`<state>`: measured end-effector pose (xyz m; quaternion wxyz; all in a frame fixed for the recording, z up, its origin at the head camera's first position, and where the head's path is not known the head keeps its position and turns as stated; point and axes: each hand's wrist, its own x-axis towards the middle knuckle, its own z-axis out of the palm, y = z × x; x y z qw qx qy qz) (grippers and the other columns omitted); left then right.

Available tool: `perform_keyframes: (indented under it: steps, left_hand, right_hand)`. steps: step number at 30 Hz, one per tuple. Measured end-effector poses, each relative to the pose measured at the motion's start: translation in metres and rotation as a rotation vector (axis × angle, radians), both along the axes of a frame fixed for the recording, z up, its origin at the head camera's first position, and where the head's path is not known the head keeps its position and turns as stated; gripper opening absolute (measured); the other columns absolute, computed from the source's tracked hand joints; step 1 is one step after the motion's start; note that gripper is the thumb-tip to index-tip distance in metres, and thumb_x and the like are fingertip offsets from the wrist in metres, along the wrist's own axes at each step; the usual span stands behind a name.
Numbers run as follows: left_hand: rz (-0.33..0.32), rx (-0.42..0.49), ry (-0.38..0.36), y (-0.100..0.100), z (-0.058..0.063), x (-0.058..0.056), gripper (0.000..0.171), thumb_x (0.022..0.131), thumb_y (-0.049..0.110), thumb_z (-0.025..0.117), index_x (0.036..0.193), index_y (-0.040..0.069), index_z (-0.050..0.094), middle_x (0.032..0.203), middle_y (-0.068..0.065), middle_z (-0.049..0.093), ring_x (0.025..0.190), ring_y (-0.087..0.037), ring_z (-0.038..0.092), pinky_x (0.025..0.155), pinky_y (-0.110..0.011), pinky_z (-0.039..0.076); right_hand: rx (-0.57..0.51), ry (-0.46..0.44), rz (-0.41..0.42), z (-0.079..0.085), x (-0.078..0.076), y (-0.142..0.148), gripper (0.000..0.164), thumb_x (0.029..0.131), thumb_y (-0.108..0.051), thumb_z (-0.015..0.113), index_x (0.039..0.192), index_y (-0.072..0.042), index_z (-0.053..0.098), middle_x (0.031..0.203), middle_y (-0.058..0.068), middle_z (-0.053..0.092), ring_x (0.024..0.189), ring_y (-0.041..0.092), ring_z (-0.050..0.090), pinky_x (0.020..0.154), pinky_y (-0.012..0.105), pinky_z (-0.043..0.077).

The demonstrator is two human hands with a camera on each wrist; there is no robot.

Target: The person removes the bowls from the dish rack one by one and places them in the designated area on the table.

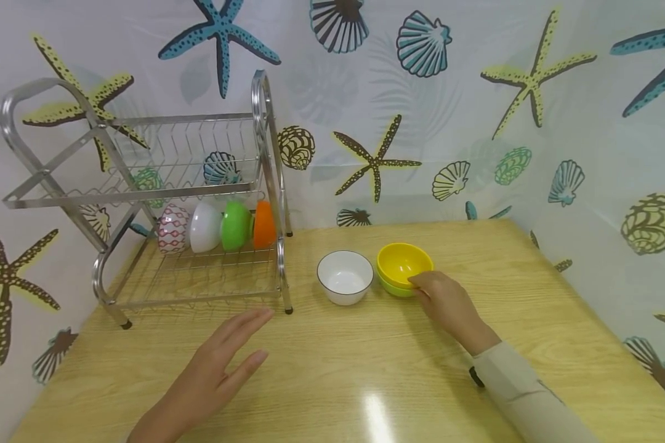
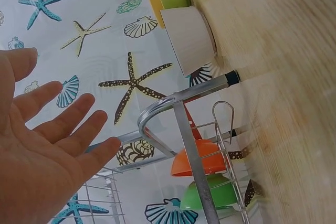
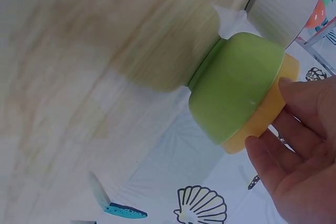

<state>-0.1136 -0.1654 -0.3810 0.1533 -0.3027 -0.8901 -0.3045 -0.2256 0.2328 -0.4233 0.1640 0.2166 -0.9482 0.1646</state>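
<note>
A yellow bowl (image 1: 403,261) sits nested in a green bowl (image 1: 397,289) on the table, its rim standing above the green one. My right hand (image 1: 449,304) pinches the near right edge of the yellow bowl; in the right wrist view, fingertips (image 3: 253,148) lie against its outer side. Just left of the pair stands a white bowl (image 1: 345,277) with a dark rim. My left hand (image 1: 216,366) hovers in front of the dish rack, fingers extended and apart, holding nothing. The left wrist view shows its spread fingers (image 2: 68,116).
A two-tier metal dish rack (image 1: 199,301) stands on the left of the wooden table (image 1: 321,375). On its lower tier lean a patterned bowl (image 1: 173,229), a white bowl (image 1: 205,227), a green bowl (image 1: 236,226) and an orange bowl (image 1: 264,225). A patterned curtain (image 1: 465,123) hangs behind.
</note>
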Motion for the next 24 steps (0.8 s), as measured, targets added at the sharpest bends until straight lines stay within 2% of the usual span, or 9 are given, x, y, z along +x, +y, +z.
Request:
perform_keyframes:
  steps: [6, 14, 18, 24]
  left_hand:
    - [0.001, 0.007, -0.009, 0.0, -0.004, -0.001, 0.051, 0.093, 0.017, 0.064, 0.141, 0.023, 0.047, 0.141, 0.004, 0.048, 0.128, -0.017, 0.047, 0.097, -0.045, 0.048]
    - [0.026, 0.019, -0.064, 0.0, -0.006, -0.005, 0.042, 0.095, 0.023, 0.062, 0.135, 0.025, 0.053, 0.137, 0.005, 0.053, 0.126, -0.019, 0.05, 0.098, -0.045, 0.047]
    - [0.028, 0.033, -0.044, -0.001, -0.006, -0.014, 0.04, 0.095, 0.02, 0.062, 0.134, 0.022, 0.054, 0.135, 0.003, 0.055, 0.124, -0.019, 0.051, 0.097, -0.046, 0.047]
    - [0.015, 0.053, 0.017, -0.004, -0.002, -0.032, 0.041, 0.094, 0.013, 0.062, 0.134, 0.018, 0.054, 0.134, 0.0, 0.056, 0.124, -0.022, 0.051, 0.098, -0.046, 0.046]
  right_hand:
    - [-0.03, 0.003, -0.003, 0.0, 0.008, 0.002, 0.03, 0.084, -0.002, 0.072, 0.113, 0.001, 0.066, 0.112, 0.016, 0.067, 0.105, 0.034, 0.062, 0.09, 0.048, 0.052]
    - [-0.039, 0.07, 0.016, 0.001, 0.031, 0.002, 0.042, 0.084, -0.008, 0.073, 0.122, 0.002, 0.06, 0.121, 0.019, 0.063, 0.112, 0.036, 0.059, 0.093, 0.049, 0.05]
    - [-0.03, 0.024, 0.027, 0.005, 0.043, 0.002, 0.048, 0.087, -0.016, 0.072, 0.128, 0.002, 0.055, 0.129, 0.022, 0.057, 0.119, 0.039, 0.053, 0.098, 0.052, 0.046]
    - [-0.024, -0.041, 0.042, 0.01, 0.06, 0.002, 0.058, 0.09, -0.027, 0.068, 0.137, -0.001, 0.048, 0.139, 0.021, 0.049, 0.129, 0.039, 0.044, 0.103, 0.056, 0.041]
